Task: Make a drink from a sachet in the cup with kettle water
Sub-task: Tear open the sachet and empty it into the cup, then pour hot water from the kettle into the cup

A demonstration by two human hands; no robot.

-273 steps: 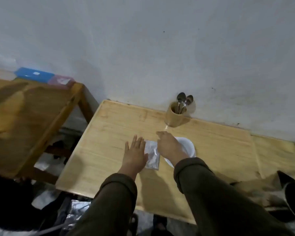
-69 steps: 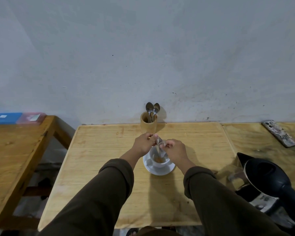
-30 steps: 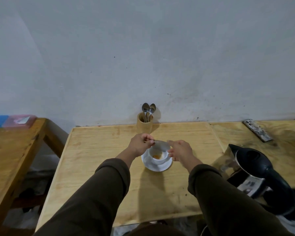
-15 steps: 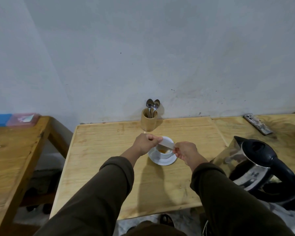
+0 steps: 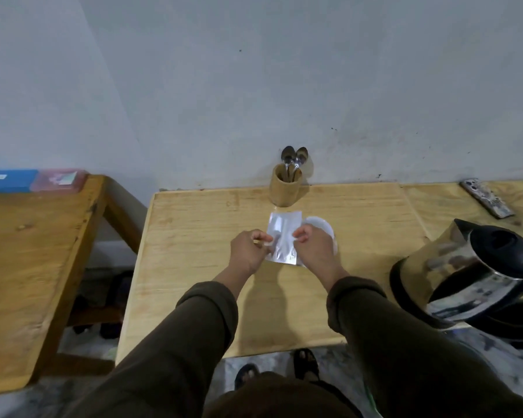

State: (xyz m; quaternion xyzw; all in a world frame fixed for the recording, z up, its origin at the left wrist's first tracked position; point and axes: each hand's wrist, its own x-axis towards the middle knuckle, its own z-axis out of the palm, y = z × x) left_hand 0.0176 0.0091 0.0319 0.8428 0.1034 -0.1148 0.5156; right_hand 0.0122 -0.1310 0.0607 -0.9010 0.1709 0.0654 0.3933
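sachet [image 5: 283, 236]: silver foil, flat, held up between both hands, just left of and partly over the saucer; no contents visible
left hand [image 5: 248, 251]: fingers curled, pinching sachet's left edge
right hand [image 5: 313, 248]: fingers curled, pinching sachet's right edge, covers most of the cup area
cup: cannot tell, hidden behind sachet and right hand
saucer [image 5: 322, 226]: white, only rim shows at 1 o'clock of the right hand
kettle [image 5: 477, 267]: steel body, black lid and handle, at 3 o'clock of the hands, well apart, on table's right edge
spoon holder [image 5: 285, 188]: wooden cup at 12 o'clock of the sachet, against wall, spoons [image 5: 293, 156] upright in it
table [image 5: 194, 267]: light wood, sleeves reach over its near edge
phone [image 5: 486, 198]: far right, 2 o'clock, lying flat near wall
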